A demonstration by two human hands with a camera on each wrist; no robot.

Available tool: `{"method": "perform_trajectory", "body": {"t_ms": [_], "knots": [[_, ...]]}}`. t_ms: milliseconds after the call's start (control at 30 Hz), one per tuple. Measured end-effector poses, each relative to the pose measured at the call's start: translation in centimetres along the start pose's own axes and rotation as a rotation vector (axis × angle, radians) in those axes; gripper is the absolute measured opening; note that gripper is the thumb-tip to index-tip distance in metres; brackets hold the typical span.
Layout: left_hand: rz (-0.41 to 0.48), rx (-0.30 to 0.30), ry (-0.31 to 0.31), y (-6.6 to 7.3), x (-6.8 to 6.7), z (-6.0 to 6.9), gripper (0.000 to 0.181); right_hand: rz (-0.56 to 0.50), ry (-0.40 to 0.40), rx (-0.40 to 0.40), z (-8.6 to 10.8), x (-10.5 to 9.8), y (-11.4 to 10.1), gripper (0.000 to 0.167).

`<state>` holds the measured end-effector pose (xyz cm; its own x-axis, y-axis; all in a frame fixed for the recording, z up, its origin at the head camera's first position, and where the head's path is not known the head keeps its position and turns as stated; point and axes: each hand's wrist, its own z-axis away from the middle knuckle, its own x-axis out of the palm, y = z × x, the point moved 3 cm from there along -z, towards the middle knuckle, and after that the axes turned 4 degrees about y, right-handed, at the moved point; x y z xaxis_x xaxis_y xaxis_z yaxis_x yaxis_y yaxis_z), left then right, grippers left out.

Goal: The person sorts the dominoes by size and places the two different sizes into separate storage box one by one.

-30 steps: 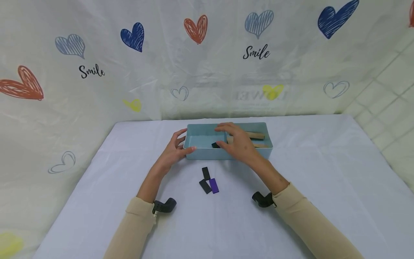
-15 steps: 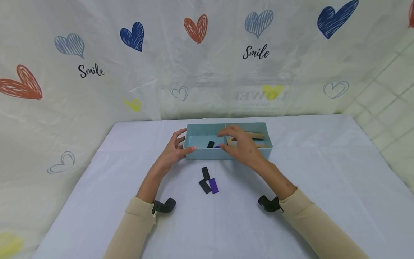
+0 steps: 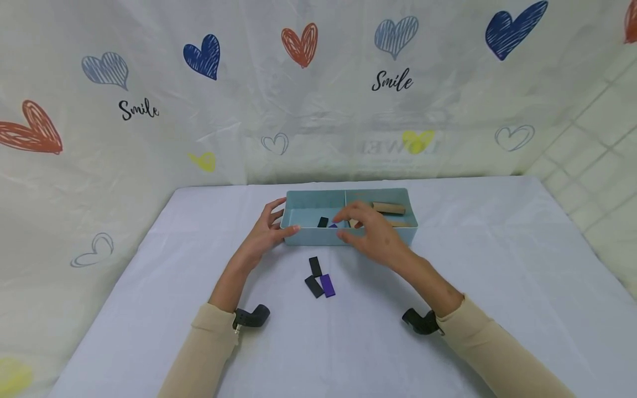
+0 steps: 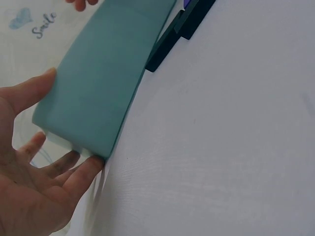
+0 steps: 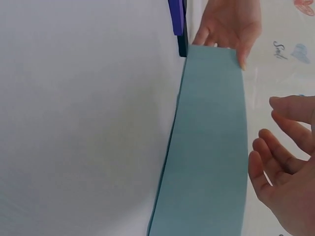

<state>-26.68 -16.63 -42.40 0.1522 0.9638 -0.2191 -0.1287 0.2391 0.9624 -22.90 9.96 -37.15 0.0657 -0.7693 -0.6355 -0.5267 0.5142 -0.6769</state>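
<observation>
A blue-green two-compartment box (image 3: 318, 237) stands near the table's back edge. My left hand (image 3: 265, 235) grips its left end, thumb on the front rim and fingers round the end wall, as the left wrist view also shows. Above the front rim, near the divider, my right hand (image 3: 375, 236) hovers with fingers apart and nothing between them. In the left compartment lie a black block (image 3: 323, 222) and a partly hidden purple block (image 3: 333, 225). On the cloth before the box are a purple block (image 3: 327, 285) and two black blocks (image 3: 316, 266), close together.
Brown wooden pieces (image 3: 389, 208) lie in the box's right compartment, partly covered by my right hand. A white cloth (image 3: 368, 342) covers the table. Behind it hangs a pale sheet (image 3: 338, 110) printed with hearts.
My right hand has let go of a black block, which now lies in the left compartment, and has drawn back slightly right and toward me. The left hand keeps its grip.
</observation>
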Motion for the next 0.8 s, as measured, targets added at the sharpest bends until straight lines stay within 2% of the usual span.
{"method": "perform_trajectory", "body": {"t_ms": [300, 600, 800], "knots": [[-0.001, -0.001, -0.004, 0.0, 0.0, 0.0, 0.091, 0.006, -0.04, -0.046, 0.9, 0.5, -0.9, 0.025], [0.0, 0.002, -0.009, 0.0, 0.1, -0.1, 0.091, -0.001, -0.102, -0.007, 1.4, 0.9, -1.2, 0.024], [-0.002, 0.0, -0.006, -0.1, 0.1, -0.2, 0.091, 0.009, -0.12, -0.015, 1.8, 1.2, -1.3, 0.025]]}}
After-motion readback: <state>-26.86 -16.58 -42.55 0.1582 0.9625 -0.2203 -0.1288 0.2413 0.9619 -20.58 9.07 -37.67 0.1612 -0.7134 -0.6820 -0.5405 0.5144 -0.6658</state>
